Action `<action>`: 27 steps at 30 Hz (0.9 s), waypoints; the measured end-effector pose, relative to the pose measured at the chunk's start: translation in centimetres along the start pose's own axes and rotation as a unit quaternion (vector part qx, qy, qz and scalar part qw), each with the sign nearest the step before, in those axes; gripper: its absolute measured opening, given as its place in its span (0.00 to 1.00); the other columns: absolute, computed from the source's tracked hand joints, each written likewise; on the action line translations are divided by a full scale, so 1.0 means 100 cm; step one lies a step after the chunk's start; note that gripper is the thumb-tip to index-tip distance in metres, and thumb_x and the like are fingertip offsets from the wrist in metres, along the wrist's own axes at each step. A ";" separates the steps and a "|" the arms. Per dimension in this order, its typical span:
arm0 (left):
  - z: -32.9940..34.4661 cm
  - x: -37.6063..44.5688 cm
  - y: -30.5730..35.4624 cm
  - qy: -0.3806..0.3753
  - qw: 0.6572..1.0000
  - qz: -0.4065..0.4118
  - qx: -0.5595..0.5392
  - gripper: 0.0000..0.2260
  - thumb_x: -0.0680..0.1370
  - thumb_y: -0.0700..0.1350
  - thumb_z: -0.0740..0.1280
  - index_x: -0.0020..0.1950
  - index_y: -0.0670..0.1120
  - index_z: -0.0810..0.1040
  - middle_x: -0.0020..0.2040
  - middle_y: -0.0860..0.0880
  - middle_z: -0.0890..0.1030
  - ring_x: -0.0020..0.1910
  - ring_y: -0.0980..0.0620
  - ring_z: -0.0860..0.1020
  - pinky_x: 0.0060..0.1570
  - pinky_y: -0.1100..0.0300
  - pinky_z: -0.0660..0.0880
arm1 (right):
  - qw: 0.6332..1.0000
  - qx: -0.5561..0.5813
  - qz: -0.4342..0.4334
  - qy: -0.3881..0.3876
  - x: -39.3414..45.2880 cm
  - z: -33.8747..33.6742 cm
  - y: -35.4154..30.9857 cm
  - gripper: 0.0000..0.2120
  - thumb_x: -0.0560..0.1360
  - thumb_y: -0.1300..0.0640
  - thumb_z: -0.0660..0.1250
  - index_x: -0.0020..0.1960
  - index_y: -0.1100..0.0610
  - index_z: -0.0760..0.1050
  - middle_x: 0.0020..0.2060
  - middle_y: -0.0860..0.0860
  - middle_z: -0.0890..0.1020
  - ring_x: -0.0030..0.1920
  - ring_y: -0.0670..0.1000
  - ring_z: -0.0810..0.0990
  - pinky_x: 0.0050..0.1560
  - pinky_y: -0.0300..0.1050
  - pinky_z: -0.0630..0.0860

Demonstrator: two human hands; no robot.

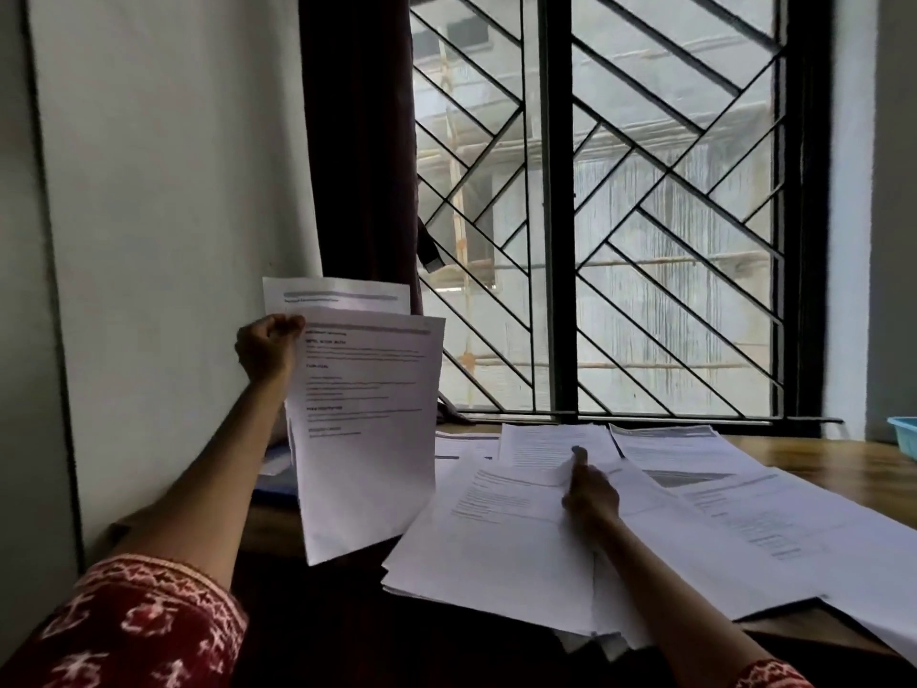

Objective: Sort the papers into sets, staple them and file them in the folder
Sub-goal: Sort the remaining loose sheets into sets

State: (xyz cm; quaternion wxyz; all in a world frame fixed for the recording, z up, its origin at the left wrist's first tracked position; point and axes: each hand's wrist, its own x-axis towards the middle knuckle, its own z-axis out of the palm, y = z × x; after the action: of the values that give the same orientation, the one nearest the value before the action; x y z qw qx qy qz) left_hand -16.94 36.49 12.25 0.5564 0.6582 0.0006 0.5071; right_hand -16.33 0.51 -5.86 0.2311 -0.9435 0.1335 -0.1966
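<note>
Gripping raised sheets [364, 429] by their left edge, left hand [265, 347]; right hand [590, 494] pinching spread papers [521, 553]

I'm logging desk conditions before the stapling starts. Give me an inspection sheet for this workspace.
Surface: wooden table, largely covered by paper.
Job's things: loose sheets spread overlapping; held sheets raised upright; blue item behind them, possibly the folder; no stapler seen.
Clutter: turquoise tray at the far right edge.
Grippers: left hand grips the held sheets at their top corner; right hand on the loose sheets, fingers blurred.
Cables: nothing seen.
Surroundings: barred window, dark curtain, white wall.
</note>
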 end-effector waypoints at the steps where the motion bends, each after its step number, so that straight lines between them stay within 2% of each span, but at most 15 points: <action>1: -0.002 0.004 0.006 0.002 1.000 0.006 -0.002 0.12 0.75 0.42 0.69 0.53 0.35 0.81 0.51 0.38 0.82 0.50 0.43 0.80 0.49 0.57 0.74 | 1.000 -0.027 -0.004 0.005 -0.002 0.001 -0.004 0.33 0.74 0.65 0.62 0.74 0.56 0.52 0.62 0.58 0.72 0.64 0.57 0.70 0.56 0.48 0.72; 3: -0.006 0.010 0.016 0.006 1.000 0.013 -0.005 0.12 0.74 0.42 0.69 0.53 0.35 0.81 0.51 0.38 0.82 0.46 0.48 0.78 0.46 0.60 0.73 | 0.997 -0.078 -0.014 0.011 -0.005 -0.001 -0.012 0.33 0.75 0.63 0.62 0.75 0.56 0.51 0.66 0.59 0.66 0.67 0.58 0.65 0.61 0.51 0.70; 5: -0.009 0.013 0.024 0.009 1.000 0.016 -0.012 0.12 0.74 0.42 0.70 0.53 0.35 0.81 0.51 0.38 0.82 0.44 0.52 0.75 0.45 0.63 0.70 | 0.996 -0.090 -0.022 -0.001 -0.004 -0.006 -0.021 0.35 0.74 0.57 0.66 0.75 0.55 0.51 0.69 0.61 0.62 0.69 0.60 0.61 0.65 0.57 0.66; 7: -0.012 0.015 0.031 0.015 0.999 0.018 -0.028 0.12 0.74 0.42 0.70 0.53 0.35 0.81 0.51 0.39 0.82 0.44 0.54 0.74 0.45 0.64 0.69 | 0.998 0.002 -0.052 -0.026 -0.005 -0.014 -0.035 0.40 0.72 0.45 0.69 0.75 0.54 0.51 0.72 0.60 0.59 0.72 0.61 0.58 0.67 0.59 0.61; 8: -0.014 0.016 0.034 0.021 0.999 0.021 -0.033 0.12 0.74 0.42 0.70 0.53 0.35 0.81 0.51 0.39 0.82 0.44 0.54 0.74 0.45 0.64 0.70 | 0.993 0.074 -0.081 -0.034 -0.005 -0.020 -0.045 0.42 0.71 0.42 0.70 0.75 0.54 0.52 0.73 0.59 0.59 0.72 0.60 0.59 0.68 0.58 0.61; 10: -0.018 0.017 0.038 0.035 0.998 0.030 -0.035 0.13 0.74 0.42 0.70 0.53 0.35 0.81 0.51 0.38 0.82 0.45 0.54 0.75 0.46 0.64 0.70 | 0.964 0.225 -0.130 -0.051 -0.010 -0.034 -0.071 0.40 0.71 0.43 0.70 0.74 0.55 0.56 0.71 0.59 0.65 0.70 0.57 0.65 0.68 0.49 0.64; 12: -0.019 0.017 0.045 0.039 0.998 0.039 -0.038 0.12 0.74 0.42 0.70 0.52 0.34 0.81 0.51 0.37 0.82 0.42 0.54 0.74 0.44 0.63 0.69 | 0.924 0.344 -0.150 -0.076 -0.017 -0.051 -0.097 0.34 0.72 0.47 0.70 0.72 0.55 0.60 0.66 0.59 0.72 0.63 0.54 0.74 0.58 0.42 0.71; 14: -0.018 0.014 0.051 0.031 0.998 0.039 -0.048 0.12 0.74 0.42 0.70 0.51 0.34 0.81 0.50 0.36 0.82 0.35 0.57 0.72 0.42 0.63 0.68 | 0.885 0.422 -0.164 -0.109 -0.025 -0.069 -0.119 0.26 0.74 0.51 0.70 0.68 0.55 0.65 0.59 0.57 0.77 0.51 0.50 0.79 0.45 0.35 0.73; 16: -0.013 0.009 0.055 0.008 0.999 0.027 -0.047 0.12 0.74 0.43 0.70 0.52 0.36 0.81 0.50 0.39 0.82 0.38 0.55 0.74 0.44 0.63 0.69 | 0.840 0.492 -0.181 -0.141 -0.029 -0.077 -0.132 0.18 0.74 0.55 0.69 0.61 0.57 0.70 0.50 0.57 0.80 0.42 0.48 0.78 0.35 0.32 0.74; 18: -0.007 0.002 0.054 -0.021 0.999 0.006 -0.049 0.14 0.74 0.44 0.70 0.55 0.38 0.81 0.50 0.44 0.82 0.44 0.53 0.75 0.47 0.63 0.71 | 0.819 0.516 -0.198 -0.153 -0.028 -0.076 -0.136 0.13 0.74 0.59 0.70 0.56 0.61 0.73 0.42 0.56 0.80 0.38 0.51 0.77 0.32 0.36 0.75; 20: -0.004 -0.005 0.046 -0.049 0.997 -0.013 -0.052 0.14 0.73 0.44 0.71 0.56 0.38 0.81 0.49 0.46 0.81 0.47 0.51 0.77 0.49 0.61 0.73 | 0.821 0.519 -0.193 -0.139 -0.025 -0.069 -0.132 0.09 0.73 0.63 0.69 0.52 0.62 0.74 0.36 0.54 0.78 0.32 0.47 0.76 0.28 0.36 0.74; 22: -0.003 -0.010 0.032 -0.066 0.996 -0.030 -0.060 0.13 0.73 0.42 0.71 0.54 0.37 0.81 0.51 0.42 0.82 0.48 0.49 0.79 0.52 0.57 0.75 | 0.839 0.508 -0.164 -0.109 -0.019 -0.063 -0.120 0.05 0.72 0.65 0.70 0.46 0.60 0.76 0.33 0.53 0.77 0.26 0.43 0.74 0.25 0.35 0.71; 24: -0.003 -0.015 0.019 -0.073 0.994 -0.047 -0.063 0.13 0.73 0.41 0.72 0.54 0.36 0.81 0.52 0.39 0.82 0.46 0.50 0.78 0.51 0.57 0.76 | 0.867 0.474 -0.138 -0.062 -0.012 -0.058 -0.103 0.07 0.70 0.66 0.71 0.39 0.56 0.77 0.31 0.52 0.77 0.27 0.45 0.72 0.26 0.37 0.69; 27: -0.008 -0.020 0.005 -0.075 0.989 -0.082 -0.095 0.13 0.74 0.38 0.70 0.56 0.34 0.79 0.52 0.40 0.81 0.37 0.55 0.76 0.34 0.71 0.76 | 0.901 0.426 -0.072 0.035 -0.002 -0.062 -0.074 0.09 0.70 0.66 0.70 0.36 0.53 0.78 0.32 0.51 0.79 0.31 0.51 0.75 0.29 0.39 0.70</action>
State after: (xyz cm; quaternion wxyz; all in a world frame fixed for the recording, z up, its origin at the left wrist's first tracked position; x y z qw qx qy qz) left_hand -18.73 35.80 11.18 0.6544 0.6365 -0.0352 0.4066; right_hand -17.98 4.53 2.73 0.5912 -0.7547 -0.0234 -0.2835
